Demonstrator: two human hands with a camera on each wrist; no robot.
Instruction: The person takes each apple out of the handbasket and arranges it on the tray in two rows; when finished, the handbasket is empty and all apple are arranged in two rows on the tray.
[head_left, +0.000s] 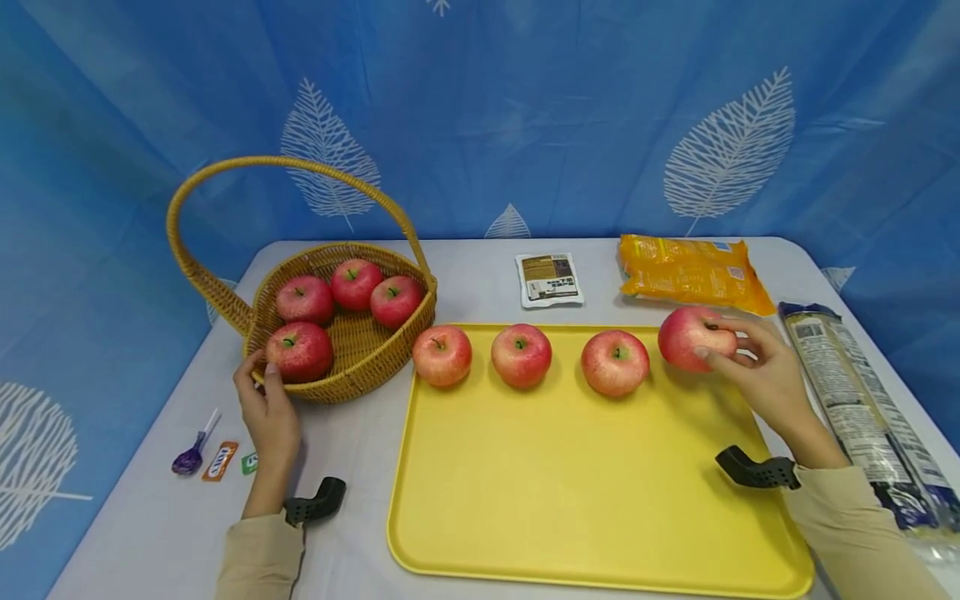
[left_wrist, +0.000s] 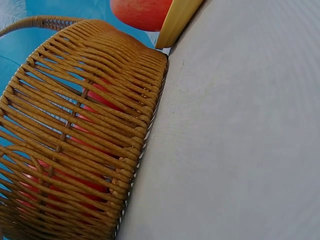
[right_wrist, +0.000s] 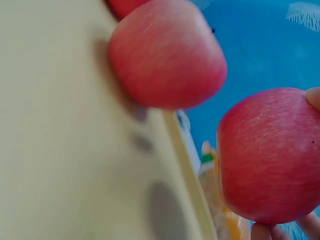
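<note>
My right hand (head_left: 772,383) grips a red apple (head_left: 696,337) at the far right corner of the yellow tray (head_left: 585,475). In the right wrist view this apple (right_wrist: 270,155) is held off the tray, whose surface carries a shadow. Left of it, three apples sit in a row along the tray's far edge, the nearest being one apple (head_left: 615,363). My left hand (head_left: 272,417) holds the front left rim of a wicker basket (head_left: 375,367), thumb beside an apple (head_left: 300,352) inside. Several apples lie in the basket. The left wrist view shows its woven side, not the fingers.
Behind the tray lie a small white-and-brown packet (head_left: 550,280) and an orange bag (head_left: 693,273). A long clear package (head_left: 862,400) lies along the right side. A purple lollipop (head_left: 189,458) and small wrapped sweets (head_left: 221,461) lie at the left. The basket's tall handle (head_left: 300,163) arches above it.
</note>
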